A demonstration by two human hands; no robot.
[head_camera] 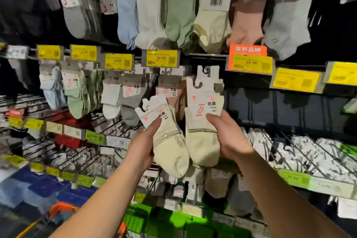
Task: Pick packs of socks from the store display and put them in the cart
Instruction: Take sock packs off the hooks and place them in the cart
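Note:
Two packs of cream socks with white card headers are held up in front of the sock display. My left hand (pixel 144 145) grips the left pack (pixel 170 149), which is tilted with its header pointing up and left. My right hand (pixel 226 137) grips the right pack (pixel 202 141), which stands upright; its header hook is close to a display peg, and I cannot tell whether it hangs on it. The two packs touch side by side. An orange piece at the bottom left (pixel 61 208) may be part of the cart.
Rows of hanging sock packs (pixel 150 15) in blue, white, green, cream and pink fill the pegs above. Yellow price tags (pixel 161 58) line the rails. More packs hang left (pixel 77 94), and wire pegs with white packs (pixel 301 147) stick out at the right.

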